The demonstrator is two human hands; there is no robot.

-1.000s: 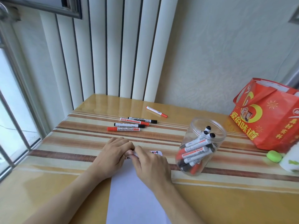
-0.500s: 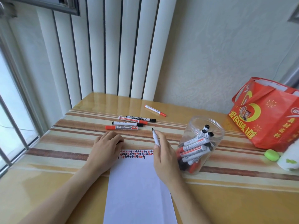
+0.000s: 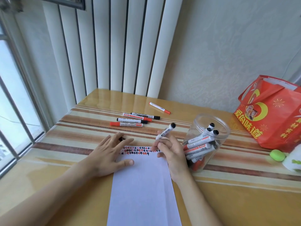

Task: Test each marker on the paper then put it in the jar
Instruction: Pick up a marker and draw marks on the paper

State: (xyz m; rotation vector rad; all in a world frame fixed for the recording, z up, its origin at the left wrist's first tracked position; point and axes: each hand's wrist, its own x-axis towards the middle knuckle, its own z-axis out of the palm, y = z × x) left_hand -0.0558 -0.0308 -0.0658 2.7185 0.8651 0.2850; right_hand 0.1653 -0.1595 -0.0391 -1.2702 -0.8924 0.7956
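A white sheet of paper (image 3: 143, 185) lies on the striped table (image 3: 81, 126), with rows of red and black test marks (image 3: 138, 150) along its top edge. My right hand (image 3: 174, 154) grips a white marker (image 3: 166, 132), black end up, tip down at the top right of the marks. My left hand (image 3: 107, 154) lies flat on the sheet's left edge with fingers spread; a small dark piece (image 3: 121, 138) shows between two of them. The clear plastic jar (image 3: 211, 119) stands open just right of my right hand, with several markers inside.
Several loose red and black markers (image 3: 130, 123) lie behind the paper, and one red marker (image 3: 159, 108) lies farther back. A red gift bag (image 3: 273, 115) stands at the right, with a green object (image 3: 276, 154) and a white container (image 3: 293, 159) in front of it. A window (image 3: 16, 95) runs along the left.
My hands drew apart after meeting at the paper's top. The right hand turned the marker from tip up to tip down on the paper. The left hand spread flat on the sheet.
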